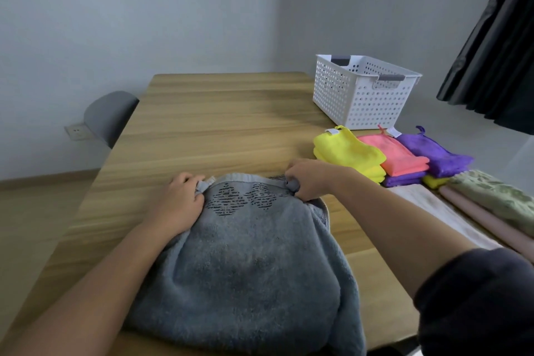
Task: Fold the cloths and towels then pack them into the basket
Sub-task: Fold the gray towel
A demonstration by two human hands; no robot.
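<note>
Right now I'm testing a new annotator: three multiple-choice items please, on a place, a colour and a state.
1. The white basket stands: A) on the chair B) on the table's far right C) on the floor
2. Cloth between yellow cloth and purple cloth: A) pink B) green C) black
3. The grey towel is gripped by: A) no hand B) one hand C) both hands
B, it sits on the wood near the far right edge; A, the pink cloth lies mid-row; C, left hand and right hand each pinch a far corner.
</note>
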